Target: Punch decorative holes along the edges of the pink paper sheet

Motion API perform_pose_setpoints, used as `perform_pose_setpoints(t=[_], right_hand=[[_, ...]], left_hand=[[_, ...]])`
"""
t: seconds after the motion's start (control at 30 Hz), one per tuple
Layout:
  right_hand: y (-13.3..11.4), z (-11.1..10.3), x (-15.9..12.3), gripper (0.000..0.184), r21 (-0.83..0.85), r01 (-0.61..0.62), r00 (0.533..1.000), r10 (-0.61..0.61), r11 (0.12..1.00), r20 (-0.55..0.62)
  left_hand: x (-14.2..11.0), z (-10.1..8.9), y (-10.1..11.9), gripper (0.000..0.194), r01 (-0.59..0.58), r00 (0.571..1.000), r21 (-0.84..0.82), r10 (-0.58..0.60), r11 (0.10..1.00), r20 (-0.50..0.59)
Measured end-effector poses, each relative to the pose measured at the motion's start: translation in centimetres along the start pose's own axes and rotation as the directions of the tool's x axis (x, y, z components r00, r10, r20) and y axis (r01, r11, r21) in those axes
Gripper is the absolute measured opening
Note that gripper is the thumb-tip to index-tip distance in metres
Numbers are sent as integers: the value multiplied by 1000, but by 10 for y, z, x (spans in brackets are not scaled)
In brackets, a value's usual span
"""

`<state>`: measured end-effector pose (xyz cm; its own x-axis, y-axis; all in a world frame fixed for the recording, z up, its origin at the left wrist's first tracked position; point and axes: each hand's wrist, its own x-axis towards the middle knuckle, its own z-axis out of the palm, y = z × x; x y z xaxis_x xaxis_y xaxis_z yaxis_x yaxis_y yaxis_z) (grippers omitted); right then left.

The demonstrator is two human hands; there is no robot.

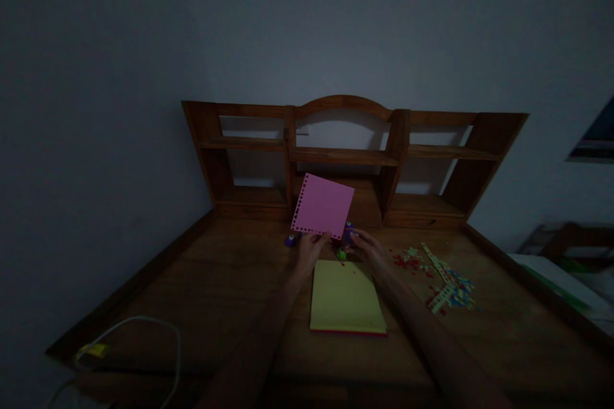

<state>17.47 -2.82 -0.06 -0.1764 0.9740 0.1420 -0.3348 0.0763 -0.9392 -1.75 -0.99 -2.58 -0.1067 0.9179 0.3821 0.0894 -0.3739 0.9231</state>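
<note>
While the left hand (311,254) pinches the lower edge of a pink sheet (323,206), the right hand (368,246) curls its fingers against a small purple object (350,234); whether they grip it, I cannot tell. Sheet tilted, held above the table (230,281), beyond a yellow pad (346,297).

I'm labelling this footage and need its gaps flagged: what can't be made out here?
Head view:
Purple object: the right hand partly covers it, so whether it is gripped is unclear.
Red pieces: too small to tell their shapes.
White cord: cut off by the bottom edge.
Dark object: cut off by the right edge.
</note>
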Motion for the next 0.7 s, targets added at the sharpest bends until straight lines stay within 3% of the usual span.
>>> perform_pose_setpoints(t=[0.4,0.7], right_hand=[[6,-3,-3,55,-254,65,998,-63,965,17],[21,-7,4,58,-229,67,998,-61,971,33]], left_hand=[[-4,2,14,47,-17,1000,-28,17,999,2],[-4,3,15,42,-22,1000,-38,22,999,-14]])
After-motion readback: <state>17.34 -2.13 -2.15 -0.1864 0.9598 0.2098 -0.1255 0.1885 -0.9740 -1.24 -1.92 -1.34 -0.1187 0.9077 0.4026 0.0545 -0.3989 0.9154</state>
